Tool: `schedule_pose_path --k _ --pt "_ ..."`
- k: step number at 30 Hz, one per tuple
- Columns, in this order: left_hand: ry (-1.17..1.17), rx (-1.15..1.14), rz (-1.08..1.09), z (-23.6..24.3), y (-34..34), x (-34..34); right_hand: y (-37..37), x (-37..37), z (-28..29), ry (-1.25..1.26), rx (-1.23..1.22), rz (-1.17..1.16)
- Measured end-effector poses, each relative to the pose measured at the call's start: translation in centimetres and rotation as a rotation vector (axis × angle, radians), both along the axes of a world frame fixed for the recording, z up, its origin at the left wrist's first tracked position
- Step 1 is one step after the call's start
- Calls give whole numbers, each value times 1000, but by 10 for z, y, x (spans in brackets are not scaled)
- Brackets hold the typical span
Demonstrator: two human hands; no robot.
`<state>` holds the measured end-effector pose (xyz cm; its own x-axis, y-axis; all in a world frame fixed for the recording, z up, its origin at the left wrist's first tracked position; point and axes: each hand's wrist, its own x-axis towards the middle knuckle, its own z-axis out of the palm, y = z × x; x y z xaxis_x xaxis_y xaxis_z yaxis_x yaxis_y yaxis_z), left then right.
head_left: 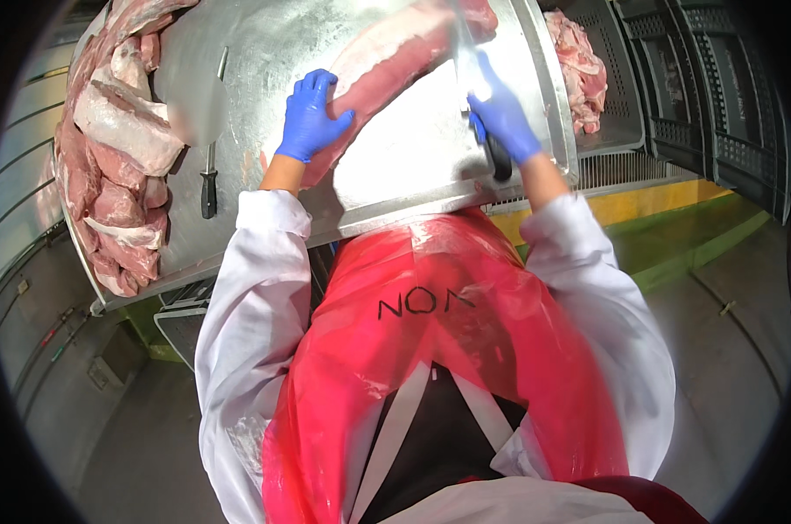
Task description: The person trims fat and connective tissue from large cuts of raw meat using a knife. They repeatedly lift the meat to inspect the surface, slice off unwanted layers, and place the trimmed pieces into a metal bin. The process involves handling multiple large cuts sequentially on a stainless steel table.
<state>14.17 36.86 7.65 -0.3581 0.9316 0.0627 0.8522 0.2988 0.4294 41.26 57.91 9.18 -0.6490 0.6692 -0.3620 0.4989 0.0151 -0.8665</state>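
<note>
A long pink slab of meat with a pale fat layer lies slantwise across the metal table. My left hand, in a blue glove, rests on its near end with thumb and fingers spread. In my right hand, also gloved in blue, is a knife with a black handle. Its blade is smeared by motion and reaches up to the far right end of the slab. I cannot tell whether the blade cuts into the meat.
A second knife with a black handle lies left of my left hand. Beyond it, large meat cuts are heaped along the table's left side. At the right, a dark crate holds small meat trimmings. More dark crates stand beyond.
</note>
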Motion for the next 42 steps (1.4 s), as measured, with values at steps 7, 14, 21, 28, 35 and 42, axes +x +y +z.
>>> schedule_pose_path --k 7,14,21,28,35,42 --pt "68 -94 31 7 10 6 -55 65 1 -95 -209 64" --pt "145 -73 94 53 184 91 26 110 13 321 -333 -223" --pt "-29 -239 355 29 236 62 48 93 -13 326 -301 -290" --pt "-184 -117 342 8 221 29 59 64 -10 249 -314 -156" --pt "-222 -101 301 6 221 25 83 -16 -86 250 -106 27" --pt "-394 -40 350 5 207 26 81 -76 -22 294 -168 98"
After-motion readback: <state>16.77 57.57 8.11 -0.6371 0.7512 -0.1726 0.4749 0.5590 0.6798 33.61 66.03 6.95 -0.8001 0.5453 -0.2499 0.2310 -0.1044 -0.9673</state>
